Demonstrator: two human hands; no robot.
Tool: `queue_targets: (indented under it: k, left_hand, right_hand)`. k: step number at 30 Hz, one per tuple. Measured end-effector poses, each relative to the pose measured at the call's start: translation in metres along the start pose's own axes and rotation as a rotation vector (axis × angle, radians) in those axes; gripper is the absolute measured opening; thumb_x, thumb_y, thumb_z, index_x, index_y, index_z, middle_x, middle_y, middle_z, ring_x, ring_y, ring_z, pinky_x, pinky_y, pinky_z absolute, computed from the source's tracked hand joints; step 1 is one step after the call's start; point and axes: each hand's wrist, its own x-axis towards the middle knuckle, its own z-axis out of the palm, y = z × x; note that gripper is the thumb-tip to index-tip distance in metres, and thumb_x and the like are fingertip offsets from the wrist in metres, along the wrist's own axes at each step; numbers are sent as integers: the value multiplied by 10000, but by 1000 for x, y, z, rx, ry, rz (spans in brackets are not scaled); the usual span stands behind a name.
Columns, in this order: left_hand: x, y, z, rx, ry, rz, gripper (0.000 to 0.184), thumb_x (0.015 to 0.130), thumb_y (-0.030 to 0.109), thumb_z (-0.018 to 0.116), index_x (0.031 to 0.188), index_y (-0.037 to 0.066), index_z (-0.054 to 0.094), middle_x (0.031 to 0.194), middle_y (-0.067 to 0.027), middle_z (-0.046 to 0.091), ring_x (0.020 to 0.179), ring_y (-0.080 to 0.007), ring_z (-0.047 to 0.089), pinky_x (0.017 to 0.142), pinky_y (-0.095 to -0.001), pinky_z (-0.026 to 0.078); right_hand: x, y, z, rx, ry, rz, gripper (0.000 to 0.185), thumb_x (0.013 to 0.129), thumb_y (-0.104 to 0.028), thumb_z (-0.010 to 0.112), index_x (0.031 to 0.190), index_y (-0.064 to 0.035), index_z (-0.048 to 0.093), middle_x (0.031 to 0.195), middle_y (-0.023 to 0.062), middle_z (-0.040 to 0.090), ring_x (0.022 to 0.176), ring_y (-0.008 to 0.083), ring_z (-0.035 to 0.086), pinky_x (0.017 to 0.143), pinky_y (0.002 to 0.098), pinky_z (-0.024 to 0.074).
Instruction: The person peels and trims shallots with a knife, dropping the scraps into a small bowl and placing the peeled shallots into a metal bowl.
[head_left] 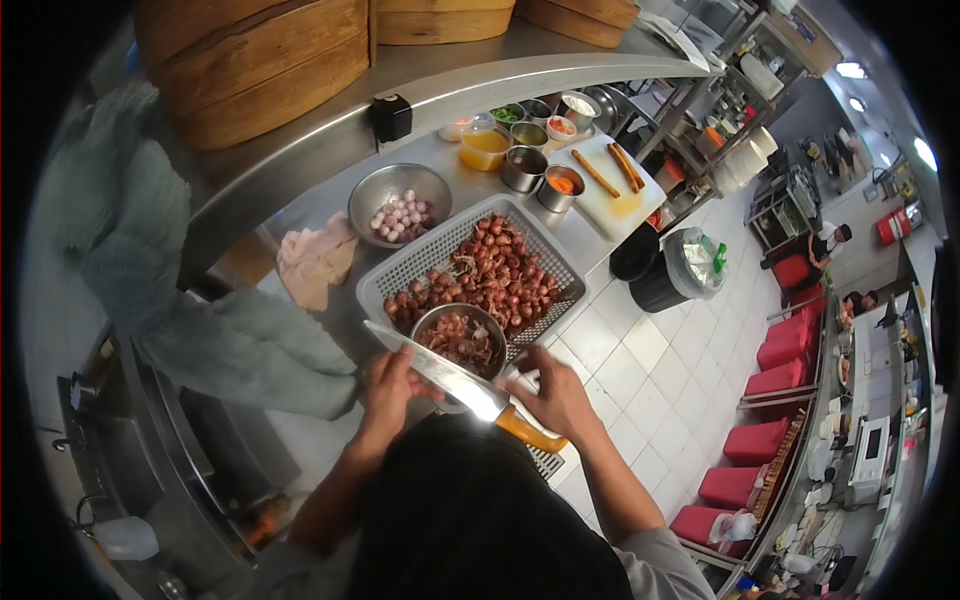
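A large kitchen knife (pixel 450 383) with a broad steel blade and yellow handle lies slantwise in front of me. My left hand (pixel 392 384) has its fingers closed at the blade, near the tip end. Just above the handle is my right hand (pixel 545 388), fingers curled and smeared by motion; whether it holds anything is unclear. Beyond the blade, a round metal bowl (pixel 498 335) holds reddish-brown skins. It sits at the near side of a grey perforated basket (pixel 545 235) full of unpeeled shallots (pixel 500 265). Peeled shallots (pixel 402 217) lie in a steel bowl (pixel 372 185) behind.
A pinkish cloth (pixel 315 262) lies left of the basket. Sauce containers (pixel 485 146) and a white cutting board (pixel 625 210) with brown sticks stand farther back. Bamboo steamers (pixel 270 75) sit on the shelf above. A lined bin (pixel 665 290) stands on the floor; other people are distant right.
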Motion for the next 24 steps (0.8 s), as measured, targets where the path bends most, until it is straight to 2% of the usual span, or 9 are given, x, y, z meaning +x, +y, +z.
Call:
queue_targets:
  k: [6, 9, 12, 14, 17, 19, 20, 23, 24]
  left_hand:
    - [1, 5, 22, 61, -90, -8, 365, 1080, 254, 460, 1070, -86, 593, 947, -204, 700, 759, -273, 724, 668, -358, 625]
    - [-16, 13, 26, 106, -160, 1, 347, 1082, 209, 463, 1070, -113, 591, 944, -206, 696, 762, -268, 723, 697, -350, 627]
    - [-32, 16, 24, 221, -212, 49, 307, 1076, 181, 474, 1090, -99, 599, 943, -184, 700, 789, -253, 722, 731, -345, 614]
    - [-66, 52, 31, 400, -256, 174, 315, 1078, 186, 455, 1159, -78, 605, 939, -178, 710, 774, -252, 722, 761, -344, 606]
    - [-136, 91, -22, 461, 121, 787, 221, 1049, 97, 492, 1132, -61, 624, 950, -137, 683, 887, -187, 664, 851, -330, 551]
    - [-137, 107, -37, 517, 540, 1050, 199, 1011, 55, 533, 1158, -38, 628, 969, -130, 679, 934, -193, 644, 902, -339, 515]
    - [-130, 116, -32, 539, 777, 1058, 208, 988, 41, 561, 1174, -27, 625, 993, -129, 679, 964, -204, 637, 924, -344, 497]
    - [-98, 78, -109, 241, 430, 536, 280, 960, 44, 610, 1231, -25, 594, 1078, -122, 676, 1007, -214, 634, 950, -349, 485]
    - [-98, 79, -97, 410, 375, 538, 304, 954, 47, 619, 1248, -23, 584, 1107, -118, 672, 1029, -214, 632, 970, -350, 476]
  right_hand:
    - [-55, 27, 27, 272, -162, 181, 607, 851, -388, 808, 1218, 35, 574, 885, 177, 719, 865, 260, 731, 796, 346, 560]
    - [-73, 33, 42, 480, 83, 155, 454, 872, -327, 803, 1070, 37, 617, 775, 131, 688, 717, 158, 666, 682, 318, 526]
    - [-88, 46, 40, 145, -58, 131, 354, 871, -272, 812, 931, 32, 641, 698, 84, 633, 606, 115, 544, 578, 313, 456]
    - [-93, 57, 50, 401, 84, 57, 316, 877, -262, 808, 862, 11, 650, 652, 43, 567, 576, 102, 451, 537, 296, 400]
    - [-87, 52, 39, 457, 167, -13, 297, 871, -275, 807, 889, -16, 662, 688, 51, 585, 589, 134, 508, 565, 306, 432]
    - [-70, 25, 27, 362, 195, -280, 283, 864, -276, 809, 904, -31, 673, 742, 67, 606, 620, 179, 561, 581, 320, 453]
    - [-61, 12, 24, 308, 206, -412, 277, 860, -277, 809, 911, -39, 679, 769, 75, 617, 635, 202, 588, 589, 328, 464]
    - [-25, -29, 36, 428, 89, -653, 271, 870, -289, 788, 947, -49, 687, 828, 106, 606, 691, 282, 622, 608, 379, 485]
    - [-12, -40, 39, 394, 63, -756, 277, 879, -291, 779, 966, -46, 686, 821, 112, 592, 688, 290, 618, 606, 388, 485]
